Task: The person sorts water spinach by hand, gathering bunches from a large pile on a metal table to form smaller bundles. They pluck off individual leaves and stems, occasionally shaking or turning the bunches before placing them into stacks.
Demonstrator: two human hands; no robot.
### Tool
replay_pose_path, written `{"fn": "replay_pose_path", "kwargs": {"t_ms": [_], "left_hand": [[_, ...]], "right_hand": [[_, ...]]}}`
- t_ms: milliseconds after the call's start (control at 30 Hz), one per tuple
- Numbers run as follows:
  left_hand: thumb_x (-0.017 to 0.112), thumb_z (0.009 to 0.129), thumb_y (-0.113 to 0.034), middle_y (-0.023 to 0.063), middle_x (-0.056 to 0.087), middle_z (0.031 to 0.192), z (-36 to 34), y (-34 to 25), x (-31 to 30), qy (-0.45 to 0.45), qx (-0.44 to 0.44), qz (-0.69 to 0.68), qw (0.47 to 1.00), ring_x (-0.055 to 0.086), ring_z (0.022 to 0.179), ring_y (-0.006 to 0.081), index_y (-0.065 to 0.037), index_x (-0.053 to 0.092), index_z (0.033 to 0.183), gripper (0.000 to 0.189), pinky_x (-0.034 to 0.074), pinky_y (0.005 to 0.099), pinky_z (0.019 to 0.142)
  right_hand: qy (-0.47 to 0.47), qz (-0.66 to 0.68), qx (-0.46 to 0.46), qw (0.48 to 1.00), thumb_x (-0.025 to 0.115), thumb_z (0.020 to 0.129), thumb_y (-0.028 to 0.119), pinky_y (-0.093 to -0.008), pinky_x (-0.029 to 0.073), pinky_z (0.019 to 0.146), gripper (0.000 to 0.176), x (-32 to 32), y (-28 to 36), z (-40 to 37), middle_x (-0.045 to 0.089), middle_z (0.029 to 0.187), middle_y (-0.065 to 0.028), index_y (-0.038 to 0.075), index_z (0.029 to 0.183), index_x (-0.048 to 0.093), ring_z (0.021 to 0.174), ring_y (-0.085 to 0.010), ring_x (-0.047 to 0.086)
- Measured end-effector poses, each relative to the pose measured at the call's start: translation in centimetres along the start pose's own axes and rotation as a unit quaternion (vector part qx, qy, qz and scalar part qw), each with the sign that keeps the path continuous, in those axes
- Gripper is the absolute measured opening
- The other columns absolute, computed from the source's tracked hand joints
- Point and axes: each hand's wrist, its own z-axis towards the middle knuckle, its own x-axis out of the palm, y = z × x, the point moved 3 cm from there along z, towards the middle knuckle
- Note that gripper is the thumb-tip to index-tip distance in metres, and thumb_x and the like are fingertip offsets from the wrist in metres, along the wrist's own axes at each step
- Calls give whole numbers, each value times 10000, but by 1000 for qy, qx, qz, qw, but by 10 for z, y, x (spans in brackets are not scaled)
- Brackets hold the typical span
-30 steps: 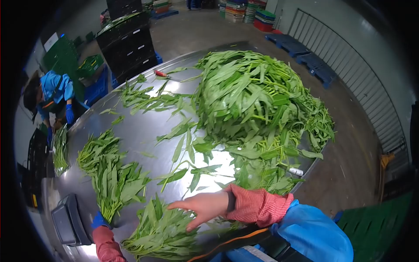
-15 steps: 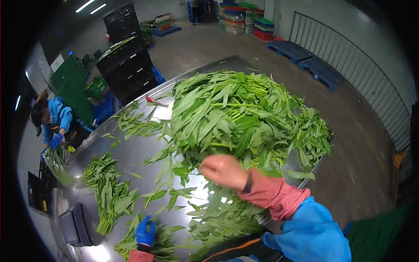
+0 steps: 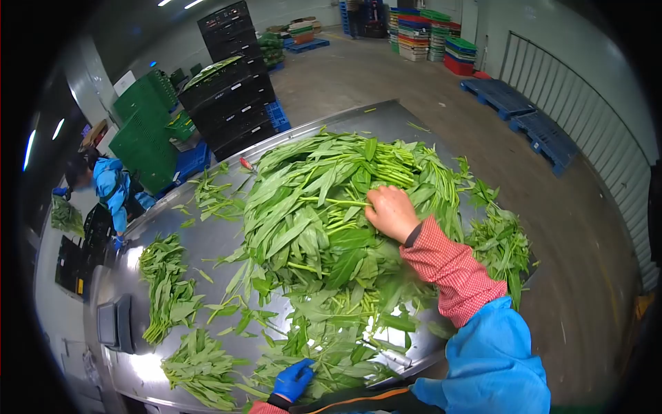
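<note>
**Both hands in the greens**

Our right hand (image 3: 392,212) sits on top of the big pile (image 3: 310,207) of long-leaved greens at the middle of the table (image 3: 214,238). Its fingers curl narrowly down into the stalks, but we cannot tell whether they grip any. Our left hand (image 3: 293,379), in a blue glove, lies flat and spread on loose leaves (image 3: 331,352) at the near edge.

The pile covers most of the steel and spills to the right rim. Two small bundles (image 3: 165,290) lie apart from it on the left, and a black scale (image 3: 114,323) is just beyond them. A red-handled tool (image 3: 245,163) lies at the far edge.

Off the table to the left, a person in blue (image 3: 110,183) bends beside green crates (image 3: 141,131) and black crates (image 3: 231,103). Blue pallets (image 3: 524,110) lie on the floor to the right.
</note>
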Motion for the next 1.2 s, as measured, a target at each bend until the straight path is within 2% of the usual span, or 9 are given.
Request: {"fn": "replay_pose_path", "kwargs": {"t_ms": [133,233,400,533,767,900,967,1167,1200], "left_hand": [[634,845,-242,78,674,856,5,-14,2,-11,-20,32,999,631,717,193,-146,619,1158,329,500,310,684],[609,861,-366,155,670,981,0,-11,12,-43,-70,41,996,643,876,295,-122,637,1135,368,504,386,784],[582,876,-378,159,669,962,2,-21,11,-47,-91,43,994,647,847,319,-153,621,1165,368,511,397,761],[582,878,-369,162,666,975,4,-10,17,-44,-115,28,992,645,855,321,-147,614,1169,367,509,390,768],[601,872,-341,177,658,997,5,-22,18,-48,-146,35,987,641,902,323,-144,608,1175,362,503,390,787],[602,876,-318,177,656,1003,10,-27,16,-30,-161,11,986,636,915,318,-145,605,1180,350,501,380,798],[603,877,-308,173,658,999,9,-9,23,-69,-95,22,993,637,905,305,-142,602,1186,350,500,371,801],[613,872,-317,180,647,1057,9,-21,20,-20,-177,-9,984,639,965,262,-117,590,1200,385,492,369,840],[619,864,-300,149,654,987,11,-23,19,-14,-161,7,987,635,888,243,-130,594,1195,373,495,352,791]], "right_hand": [[-81,88,32,992,555,838,119,-436,473,534,119,-19,-27,24,592,676,-155,20,853,491,617,-338,601],[-86,65,31,994,564,841,128,-447,489,603,160,-7,-69,53,592,679,-172,-12,872,494,647,-355,605],[112,-41,58,991,772,598,540,-410,434,924,904,17,-102,80,492,1173,-174,-25,1240,481,1098,-306,502],[219,-126,56,966,746,559,596,-416,398,981,996,20,-108,112,468,1215,-178,-10,1286,437,1185,-331,450],[316,37,85,944,736,578,638,-408,396,1015,1042,69,-155,139,442,1297,-206,2,1332,398,1247,-336,421],[269,-39,49,961,751,562,596,-438,361,1008,984,34,-130,128,474,1230,-216,-5,1278,441,1212,-335,440],[208,-38,3,977,751,576,474,-456,346,1001,794,28,-121,118,485,1177,-216,-12,1154,506,1173,-334,457],[87,-18,-65,994,722,604,296,-465,421,909,515,24,-104,104,575,971,-224,-8,972,530,985,-371,567],[95,56,-40,993,706,612,266,-455,465,759,482,19,-101,107,602,855,-224,-16,946,504,850,-393,594]]}}
